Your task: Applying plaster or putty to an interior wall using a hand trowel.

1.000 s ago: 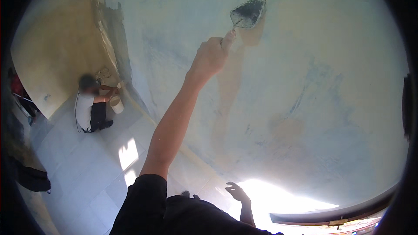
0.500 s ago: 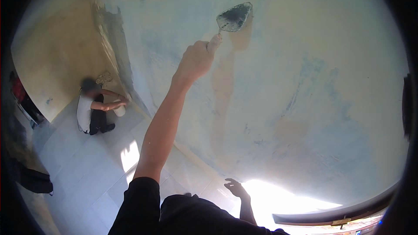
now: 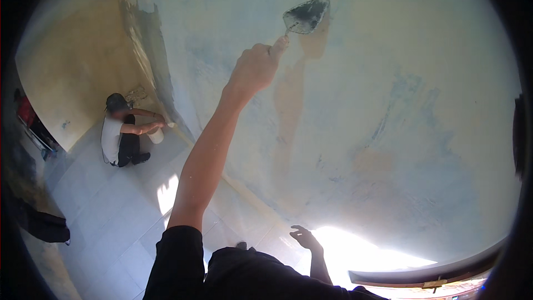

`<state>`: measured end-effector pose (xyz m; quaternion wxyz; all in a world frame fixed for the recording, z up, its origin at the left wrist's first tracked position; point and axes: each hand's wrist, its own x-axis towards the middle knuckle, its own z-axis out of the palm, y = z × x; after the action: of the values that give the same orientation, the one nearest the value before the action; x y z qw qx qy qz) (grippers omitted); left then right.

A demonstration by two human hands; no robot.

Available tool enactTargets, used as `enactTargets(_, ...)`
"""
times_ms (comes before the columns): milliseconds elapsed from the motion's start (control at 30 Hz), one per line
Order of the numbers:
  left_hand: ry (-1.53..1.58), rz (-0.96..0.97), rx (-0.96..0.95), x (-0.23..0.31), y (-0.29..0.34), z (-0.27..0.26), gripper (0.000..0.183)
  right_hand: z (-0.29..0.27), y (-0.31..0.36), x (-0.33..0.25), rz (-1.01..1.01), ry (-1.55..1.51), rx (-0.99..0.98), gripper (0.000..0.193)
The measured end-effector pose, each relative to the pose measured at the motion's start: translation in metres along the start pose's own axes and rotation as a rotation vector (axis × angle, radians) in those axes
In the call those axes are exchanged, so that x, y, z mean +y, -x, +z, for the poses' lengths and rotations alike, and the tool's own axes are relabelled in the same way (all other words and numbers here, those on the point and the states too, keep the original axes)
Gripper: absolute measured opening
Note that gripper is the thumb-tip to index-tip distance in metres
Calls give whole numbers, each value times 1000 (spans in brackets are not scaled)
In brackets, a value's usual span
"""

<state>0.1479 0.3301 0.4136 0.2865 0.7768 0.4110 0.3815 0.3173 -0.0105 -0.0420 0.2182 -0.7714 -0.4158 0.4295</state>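
My left hand (image 3: pixel 256 68) is wrapped round the handle of a trowel (image 3: pixel 307 15), arm stretched up and forward. The trowel's rounded triangular blade is dark grey with pale smears and points up at the wall (image 3: pixel 355 100). Its shadow falls just below on the wall; whether blade and wall touch, I cannot tell. Low in the view, my right hand (image 3: pixel 304 238) hangs near my body with fingers loosely apart and nothing in it. Patches of cream, pale blue and peach cover the wall.
At left, a person (image 3: pixel 114 133) in a cap crouches on the tiled floor (image 3: pixel 105 211) by the wall's base, holding a white container (image 3: pixel 156 135). A dark-clothed leg (image 3: pixel 47 226) shows at the far left. Bright sunlight strikes the lower wall.
My left hand and the trowel have shifted slightly up and right across the wall. The crouching person's hand has reached closer to the wall base. My right hand stays about where it was.
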Motion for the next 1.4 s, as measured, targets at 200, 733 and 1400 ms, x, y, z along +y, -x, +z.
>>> enactTargets(200,9,53,72,10,-6,-27,78,-8,21,-26,-62,-43,109,46)
enactTargets(733,-4,179,199,-10,-21,-18,77,-14,30,-24,-18,-65,189,47)
enactTargets(1400,-25,189,138,9,6,11,79,-10,-12,-5,-89,18,143,51)
